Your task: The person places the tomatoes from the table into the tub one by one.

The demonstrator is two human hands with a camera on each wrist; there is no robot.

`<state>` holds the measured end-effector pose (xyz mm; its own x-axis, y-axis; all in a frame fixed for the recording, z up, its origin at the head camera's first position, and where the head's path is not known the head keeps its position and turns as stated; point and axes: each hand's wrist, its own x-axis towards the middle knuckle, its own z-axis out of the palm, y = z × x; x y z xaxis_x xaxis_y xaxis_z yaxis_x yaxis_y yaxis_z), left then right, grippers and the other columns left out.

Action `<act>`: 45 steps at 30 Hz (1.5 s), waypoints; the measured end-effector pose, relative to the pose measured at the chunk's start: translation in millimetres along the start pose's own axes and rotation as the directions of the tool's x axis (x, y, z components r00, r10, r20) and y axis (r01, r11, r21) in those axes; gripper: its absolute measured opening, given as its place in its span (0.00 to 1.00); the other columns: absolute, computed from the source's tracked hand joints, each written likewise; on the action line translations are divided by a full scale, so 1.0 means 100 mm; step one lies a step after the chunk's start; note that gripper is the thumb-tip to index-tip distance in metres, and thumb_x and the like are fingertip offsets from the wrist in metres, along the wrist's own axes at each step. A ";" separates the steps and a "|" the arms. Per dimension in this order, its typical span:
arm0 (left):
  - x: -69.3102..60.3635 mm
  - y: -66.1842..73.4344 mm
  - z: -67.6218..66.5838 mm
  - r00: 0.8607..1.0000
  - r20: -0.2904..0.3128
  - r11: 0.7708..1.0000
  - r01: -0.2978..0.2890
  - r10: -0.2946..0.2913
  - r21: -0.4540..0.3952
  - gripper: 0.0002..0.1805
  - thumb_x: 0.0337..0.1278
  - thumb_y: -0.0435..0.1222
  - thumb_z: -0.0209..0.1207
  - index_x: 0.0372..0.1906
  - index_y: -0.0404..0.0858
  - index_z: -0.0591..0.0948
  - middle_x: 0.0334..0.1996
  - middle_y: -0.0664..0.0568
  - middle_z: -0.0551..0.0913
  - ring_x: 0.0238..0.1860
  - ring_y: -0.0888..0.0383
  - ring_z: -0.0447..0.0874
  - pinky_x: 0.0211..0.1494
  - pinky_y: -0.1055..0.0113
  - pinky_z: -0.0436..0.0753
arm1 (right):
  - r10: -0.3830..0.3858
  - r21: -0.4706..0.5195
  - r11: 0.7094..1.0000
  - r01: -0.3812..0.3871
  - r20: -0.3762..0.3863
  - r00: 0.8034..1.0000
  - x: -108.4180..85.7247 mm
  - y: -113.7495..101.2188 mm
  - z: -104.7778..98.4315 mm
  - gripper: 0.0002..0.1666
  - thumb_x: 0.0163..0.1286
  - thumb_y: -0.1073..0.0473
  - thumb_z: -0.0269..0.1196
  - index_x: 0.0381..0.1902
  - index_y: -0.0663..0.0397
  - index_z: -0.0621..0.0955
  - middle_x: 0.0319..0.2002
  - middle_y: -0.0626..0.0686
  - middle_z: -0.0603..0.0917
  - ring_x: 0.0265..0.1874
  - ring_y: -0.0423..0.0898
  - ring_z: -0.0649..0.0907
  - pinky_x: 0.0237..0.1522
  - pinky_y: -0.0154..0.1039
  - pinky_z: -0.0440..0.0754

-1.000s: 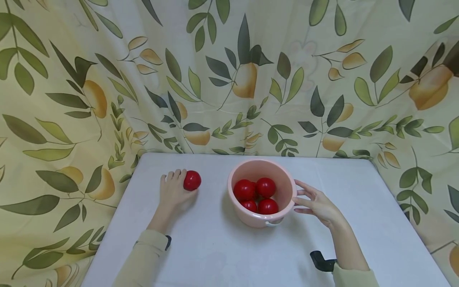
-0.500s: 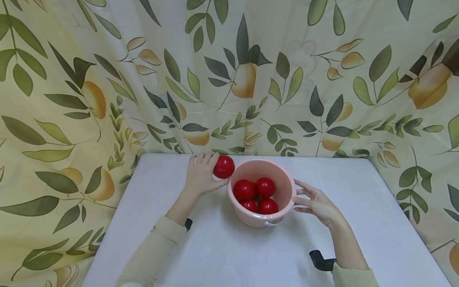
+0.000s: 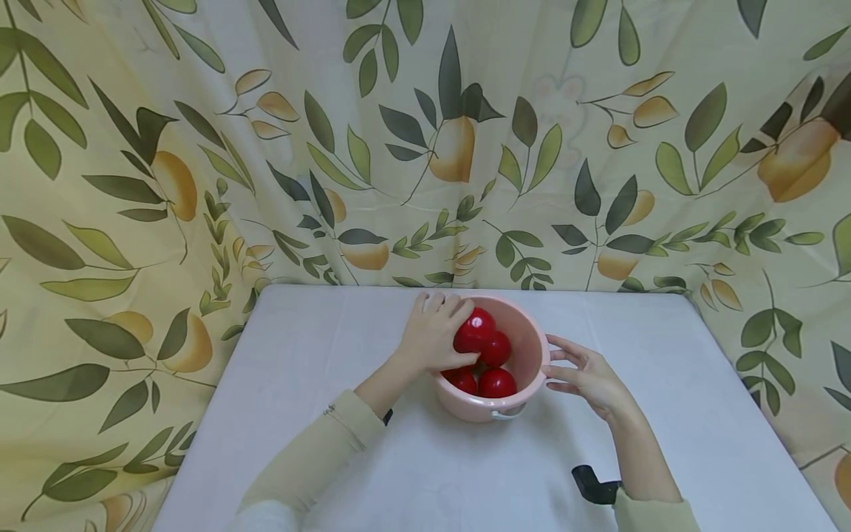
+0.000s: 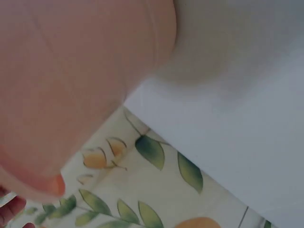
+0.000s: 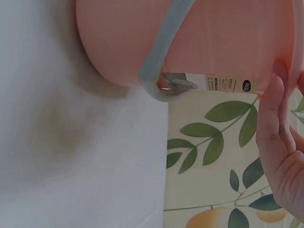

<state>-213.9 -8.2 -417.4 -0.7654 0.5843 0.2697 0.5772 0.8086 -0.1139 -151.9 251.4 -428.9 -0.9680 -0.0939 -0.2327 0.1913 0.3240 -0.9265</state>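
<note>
A pink bucket (image 3: 459, 404) stands on the white table with several glossy red balls (image 3: 497, 383) inside. My left hand (image 3: 432, 332) reaches over the bucket's left rim and grips a red ball (image 3: 476, 329) above the others. In the left wrist view the bucket's wall (image 4: 85, 71) fills the upper left, and only some fingertips (image 4: 12, 209) show at the corner; the ball is hidden there. My right hand (image 3: 588, 377) rests against the bucket's right side near the rim, with its fingers (image 5: 270, 109) fairly straight along the wall in the right wrist view.
A pale handle (image 5: 161, 52) hangs down the bucket's side, beside a printed label (image 5: 228, 84). The white table (image 3: 332, 473) ends at a leaf-and-fruit patterned curtain (image 3: 412, 148) behind it and at both sides. A black strap (image 3: 596, 488) is on the right wrist.
My left hand has carried the red ball from the table's left side, rightward to over the bucket. The right hand and the bucket have stayed in place.
</note>
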 end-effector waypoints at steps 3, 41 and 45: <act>0.05 0.11 0.05 0.995 0.080 0.998 -0.061 0.061 0.010 0.42 0.41 0.66 0.54 0.63 0.51 0.65 0.56 0.54 0.69 0.58 0.55 0.63 0.62 0.51 0.66 | 0.002 0.003 1.000 -0.002 -0.001 1.000 0.00 0.00 0.00 0.40 0.60 0.59 0.64 0.67 0.61 0.60 0.51 0.68 0.71 0.39 0.44 0.80 0.39 0.44 0.83; 0.19 0.40 0.24 0.792 0.560 0.930 -0.354 0.245 0.094 0.50 0.34 0.56 0.68 0.67 0.66 0.56 0.67 0.64 0.59 0.67 0.59 0.52 0.70 0.58 0.55 | 0.016 -0.003 1.000 -0.016 -0.001 1.000 -0.01 0.01 0.00 0.41 0.60 0.57 0.64 0.67 0.59 0.60 0.52 0.67 0.70 0.40 0.45 0.81 0.41 0.46 0.82; 0.20 0.39 0.22 0.795 0.556 0.935 -0.345 0.245 0.082 0.50 0.33 0.55 0.69 0.67 0.66 0.56 0.67 0.64 0.59 0.67 0.59 0.52 0.70 0.57 0.54 | 0.013 -0.005 1.000 -0.013 0.004 1.000 0.00 0.01 0.00 0.40 0.60 0.57 0.63 0.67 0.59 0.60 0.52 0.67 0.70 0.40 0.45 0.80 0.40 0.45 0.83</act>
<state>-212.8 36.0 -437.3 -0.6252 0.7002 -0.3447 0.7804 0.5598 -0.2784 -151.7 252.2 -429.9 -0.9647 -0.0935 -0.2460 0.2031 0.3299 -0.9219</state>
